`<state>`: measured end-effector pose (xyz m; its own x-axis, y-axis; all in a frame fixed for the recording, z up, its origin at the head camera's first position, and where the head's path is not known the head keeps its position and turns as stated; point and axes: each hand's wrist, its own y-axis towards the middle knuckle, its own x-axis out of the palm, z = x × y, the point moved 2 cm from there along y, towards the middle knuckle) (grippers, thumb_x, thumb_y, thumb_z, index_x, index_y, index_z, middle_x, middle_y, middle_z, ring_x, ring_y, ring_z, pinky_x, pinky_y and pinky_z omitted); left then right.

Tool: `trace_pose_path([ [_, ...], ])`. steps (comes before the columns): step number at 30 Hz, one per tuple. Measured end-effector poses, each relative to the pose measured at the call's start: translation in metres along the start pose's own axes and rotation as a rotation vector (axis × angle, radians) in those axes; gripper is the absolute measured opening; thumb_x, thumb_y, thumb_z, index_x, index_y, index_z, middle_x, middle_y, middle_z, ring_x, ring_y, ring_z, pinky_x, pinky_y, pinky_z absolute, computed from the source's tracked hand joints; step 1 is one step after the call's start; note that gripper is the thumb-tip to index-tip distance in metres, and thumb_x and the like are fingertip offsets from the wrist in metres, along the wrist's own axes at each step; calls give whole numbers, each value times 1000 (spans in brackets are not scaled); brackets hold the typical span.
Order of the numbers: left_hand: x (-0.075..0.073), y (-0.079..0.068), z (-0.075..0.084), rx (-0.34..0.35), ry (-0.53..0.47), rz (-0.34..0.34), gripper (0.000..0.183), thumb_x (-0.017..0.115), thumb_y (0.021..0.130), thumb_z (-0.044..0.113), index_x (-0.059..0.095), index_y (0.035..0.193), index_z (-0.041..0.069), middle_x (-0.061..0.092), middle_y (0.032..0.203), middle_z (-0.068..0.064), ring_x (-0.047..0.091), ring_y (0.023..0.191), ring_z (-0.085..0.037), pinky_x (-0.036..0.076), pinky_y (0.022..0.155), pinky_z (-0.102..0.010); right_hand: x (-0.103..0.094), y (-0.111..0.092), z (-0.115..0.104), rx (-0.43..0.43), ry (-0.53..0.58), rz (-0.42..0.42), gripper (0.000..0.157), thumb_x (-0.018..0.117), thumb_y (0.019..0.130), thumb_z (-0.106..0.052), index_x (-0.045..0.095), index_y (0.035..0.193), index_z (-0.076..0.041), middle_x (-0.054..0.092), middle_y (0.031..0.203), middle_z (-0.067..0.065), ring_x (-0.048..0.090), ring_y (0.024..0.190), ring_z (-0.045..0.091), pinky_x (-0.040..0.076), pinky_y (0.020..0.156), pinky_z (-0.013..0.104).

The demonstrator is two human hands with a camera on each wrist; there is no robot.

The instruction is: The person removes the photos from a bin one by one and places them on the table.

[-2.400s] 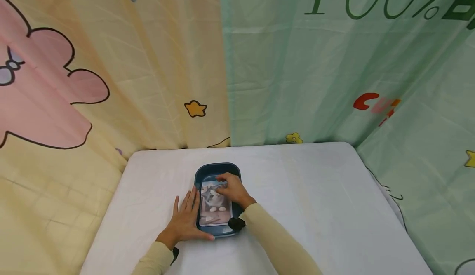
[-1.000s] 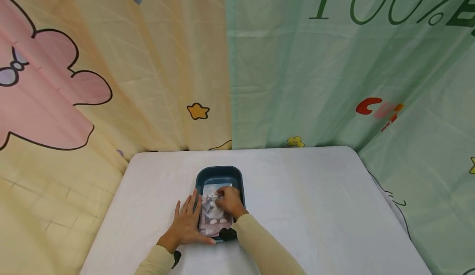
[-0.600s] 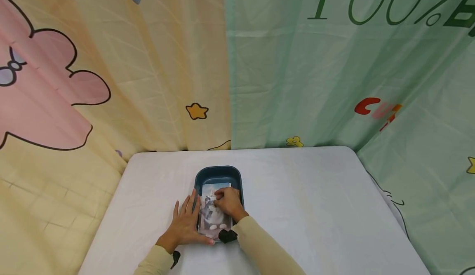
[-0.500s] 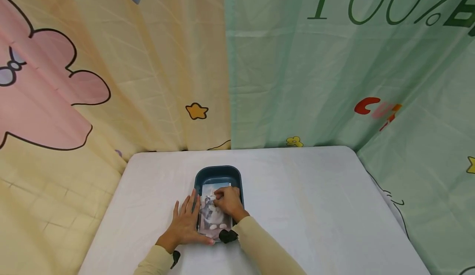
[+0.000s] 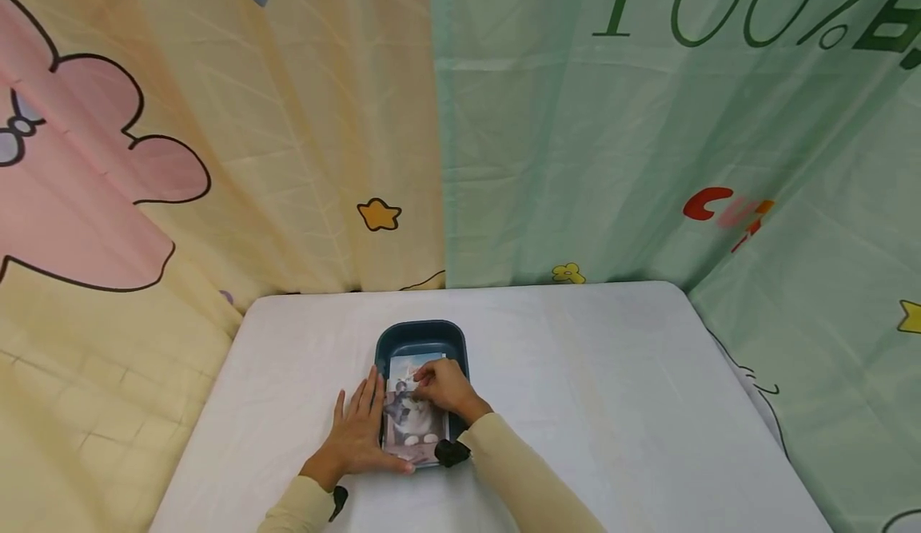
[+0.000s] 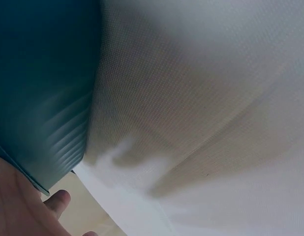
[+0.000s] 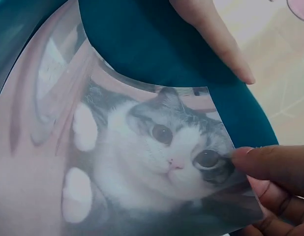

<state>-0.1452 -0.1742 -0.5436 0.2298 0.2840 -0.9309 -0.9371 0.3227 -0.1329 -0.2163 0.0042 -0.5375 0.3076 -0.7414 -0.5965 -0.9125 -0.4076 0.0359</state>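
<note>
Right hand [image 5: 448,387] pinched the cat picture [image 7: 157,162] by its edge; left hand [image 5: 354,439], fingers straight, rested against the tray [image 5: 420,327] (probably so it wouldn't slide).

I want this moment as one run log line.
left hand: against tray | right hand: pinches cat picture | tray: on white table

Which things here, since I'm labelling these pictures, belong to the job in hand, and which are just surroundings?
In the job:
cat picture, pinched by right hand
blue tray, with left hand against it

Just surroundings:
white table
printed curtains
</note>
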Motion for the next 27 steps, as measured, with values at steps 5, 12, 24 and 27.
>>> trace_pose_path([
  [5,-1,1,-1,0,-10,-6,147,73,49,80,12,151,-7,4,159,-24,14,144,-41,5,110,-66,-4,1,-1,-9,-77,-56,10,73,79,-2,76,88,-3,73,84,5,63,73,10,50,62,20],
  [12,-2,3,-2,11,-2,-31,150,69,50,85,8,151,-8,0,159,-24,10,146,-38,7,111,-64,-7,4,1,-17,-43,-47,8,77,79,-9,77,87,-6,73,86,3,64,75,9,50,65,21],
  [24,1,5,-3,-19,-22,-34,153,68,46,87,7,151,-7,0,160,-21,12,145,-39,7,110,-65,-25,-2,3,-27,82,-68,16,70,87,-12,76,99,-2,73,97,9,65,81,15,52,64,25],
  [27,3,4,-2,-19,-27,-30,154,68,46,87,6,151,-7,0,160,-21,12,145,-39,7,111,-64,-33,-5,6,-38,72,-85,16,70,87,-12,76,99,-3,72,97,9,64,82,16,52,65,27],
])
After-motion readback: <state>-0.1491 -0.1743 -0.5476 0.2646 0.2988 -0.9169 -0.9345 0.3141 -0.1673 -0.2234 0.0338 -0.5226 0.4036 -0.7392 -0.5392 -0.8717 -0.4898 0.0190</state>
